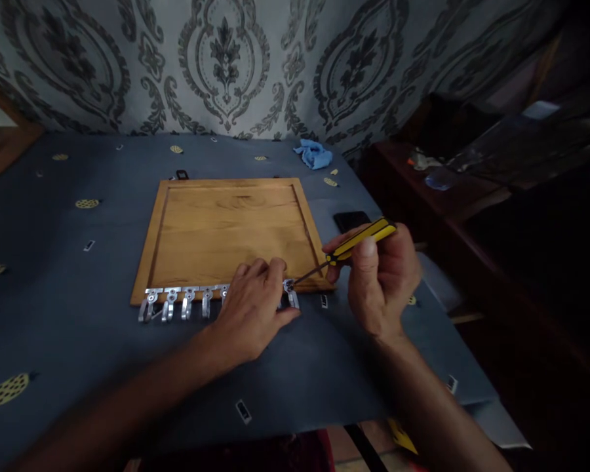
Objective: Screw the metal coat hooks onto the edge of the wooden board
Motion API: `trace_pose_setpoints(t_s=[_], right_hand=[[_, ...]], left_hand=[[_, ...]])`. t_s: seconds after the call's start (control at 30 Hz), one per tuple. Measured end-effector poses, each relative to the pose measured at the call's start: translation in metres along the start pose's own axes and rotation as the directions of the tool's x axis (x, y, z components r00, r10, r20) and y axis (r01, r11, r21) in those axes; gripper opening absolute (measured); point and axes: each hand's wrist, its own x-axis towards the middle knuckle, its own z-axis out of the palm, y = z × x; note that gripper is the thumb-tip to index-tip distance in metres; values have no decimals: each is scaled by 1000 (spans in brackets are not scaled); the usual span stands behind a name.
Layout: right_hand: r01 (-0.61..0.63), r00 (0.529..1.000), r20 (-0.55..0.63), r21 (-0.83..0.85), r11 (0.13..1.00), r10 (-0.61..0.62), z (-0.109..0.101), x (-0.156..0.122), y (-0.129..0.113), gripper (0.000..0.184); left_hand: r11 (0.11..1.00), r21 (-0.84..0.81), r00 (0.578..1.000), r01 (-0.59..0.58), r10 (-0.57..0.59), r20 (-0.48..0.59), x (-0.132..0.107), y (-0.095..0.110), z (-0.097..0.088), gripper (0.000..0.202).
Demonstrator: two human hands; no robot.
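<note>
A wooden board with a raised frame lies on a blue-grey cloth. Along its near edge runs a metal hook rail with several hooks. My left hand lies flat over the rail's right part, fingers curled on the board's edge, pressing the rail down. My right hand grips a yellow and black screwdriver. Its thin tip touches the rightmost hook's mount beside my left fingertips.
The blue-grey cloth covers the table. A black phone lies just right of the board. A crumpled blue rag sits at the back near the patterned wall. A dark wooden bench with clutter stands to the right.
</note>
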Motion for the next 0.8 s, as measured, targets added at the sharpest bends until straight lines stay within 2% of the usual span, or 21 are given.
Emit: trace_pose_setpoints(t_s=[0.2,0.4,0.63,0.8], right_hand=[[13,997,75,-23,1000,-11,0,-4,6,22],[18,996,89,-73,997,-11,-2,-5,12,19],[32,991,129,5,999,-32,-3,-7,10,5],[18,991,135,11,1000,-19,-3,-8,3,10]], left_hand=[[1000,-1,1000,-11,11,-12,-1,0,1,45],[999,2,999,-36,36,-36,-1,-2,4,46],[1000,20,999,-19,19,-29,-1,0,2,46],[1000,21,1000,-15,15,-27,1,2,0,45]])
